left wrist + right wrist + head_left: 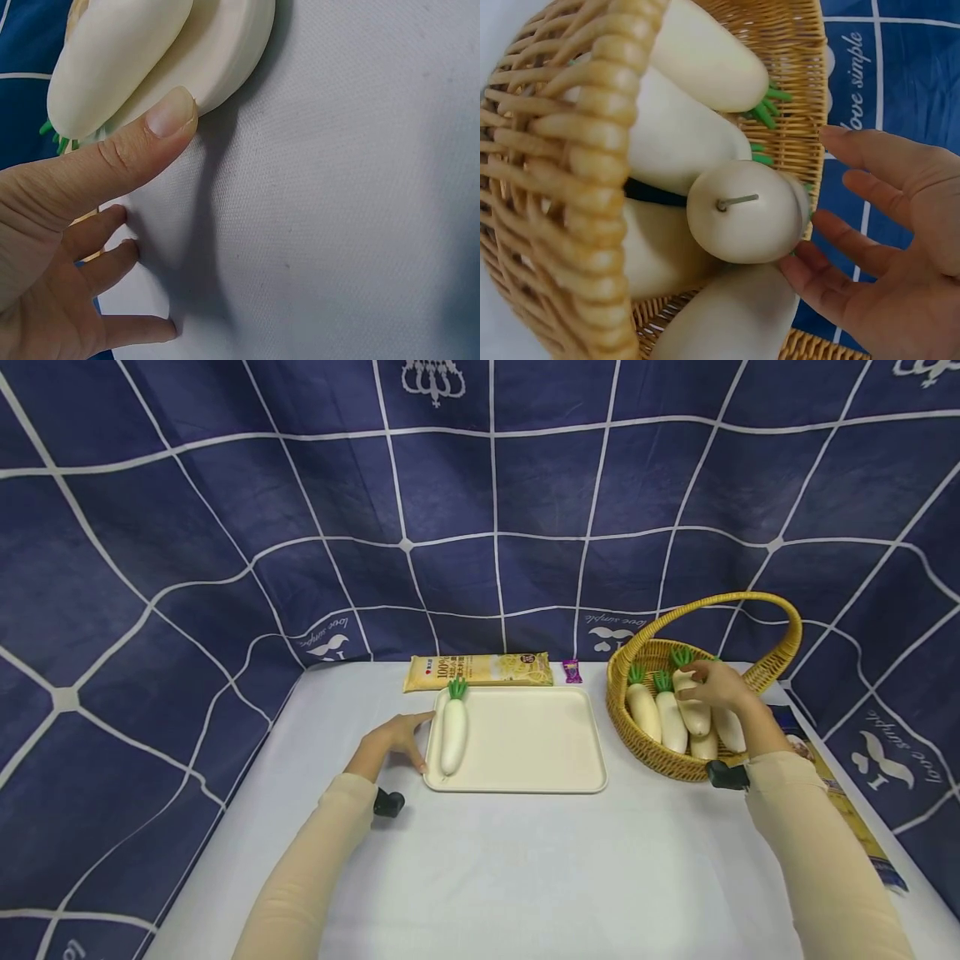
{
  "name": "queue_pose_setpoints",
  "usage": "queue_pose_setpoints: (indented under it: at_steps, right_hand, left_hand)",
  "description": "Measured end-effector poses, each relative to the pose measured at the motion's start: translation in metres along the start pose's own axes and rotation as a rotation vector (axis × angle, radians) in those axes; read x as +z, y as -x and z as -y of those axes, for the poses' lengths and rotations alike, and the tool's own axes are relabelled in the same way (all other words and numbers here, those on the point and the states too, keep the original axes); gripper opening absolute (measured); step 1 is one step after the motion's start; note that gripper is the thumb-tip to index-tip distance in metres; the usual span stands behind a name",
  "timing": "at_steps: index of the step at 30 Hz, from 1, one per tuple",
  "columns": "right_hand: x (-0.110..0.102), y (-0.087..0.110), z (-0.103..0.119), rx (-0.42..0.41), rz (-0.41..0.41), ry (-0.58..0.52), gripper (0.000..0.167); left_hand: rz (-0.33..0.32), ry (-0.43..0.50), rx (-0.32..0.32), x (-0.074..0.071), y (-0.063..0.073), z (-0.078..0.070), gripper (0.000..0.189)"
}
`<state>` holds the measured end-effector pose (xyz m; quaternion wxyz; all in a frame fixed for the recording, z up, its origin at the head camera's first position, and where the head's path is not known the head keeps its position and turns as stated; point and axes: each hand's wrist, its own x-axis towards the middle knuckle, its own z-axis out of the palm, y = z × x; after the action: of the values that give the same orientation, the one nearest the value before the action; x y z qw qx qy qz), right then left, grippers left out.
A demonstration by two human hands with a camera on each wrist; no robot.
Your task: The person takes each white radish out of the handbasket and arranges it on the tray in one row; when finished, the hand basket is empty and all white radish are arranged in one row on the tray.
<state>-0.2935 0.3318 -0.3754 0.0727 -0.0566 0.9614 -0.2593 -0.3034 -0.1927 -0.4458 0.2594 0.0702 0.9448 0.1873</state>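
My left hand (392, 742) is at the left edge of the cream tray (528, 739), thumb beside the rim and the other fingers spread loosely. One toy white radish (453, 735) with a green top lies lengthwise along the tray's left side. At the wicker basket (656, 762), my right hand (718, 685) reaches in over the uppermost radish (742, 214). Its lower fingertips are right at that radish's side, while the thumb stands apart from it. Several more white radishes (682, 127) lie in the basket around it, green tops toward the back.
Behind the tray lies a yellow food packet (480, 671), with a small purple wrapped sweet (572, 672) beside it. The basket's tall handle (787, 635) arches over the radishes. A dark and yellow packet (847, 802) lies partly under the right forearm. Blue checked cloth (480, 510) hangs behind the white table.
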Motion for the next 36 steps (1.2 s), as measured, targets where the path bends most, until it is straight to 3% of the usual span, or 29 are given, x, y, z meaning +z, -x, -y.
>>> queue_pose_setpoints:
  at_steps: [7, 19, 36]
  right_hand:
    - [-0.001, -0.007, -0.001, 0.004, 0.020, 0.023, 0.062]
    - [0.001, -0.010, -0.001, 0.000, 0.076, 0.155, 0.068]
    - [-0.003, -0.012, -0.003, 0.018, 0.122, 0.196, 0.071]
  left_hand:
    - [0.001, 0.006, 0.000, 0.001, 0.001, -0.001, 0.119]
    - [0.001, 0.003, 0.007, 0.002, 0.001, 0.001, 0.119]
    - [0.002, 0.002, 0.000, 0.000, 0.002, 0.000, 0.119]
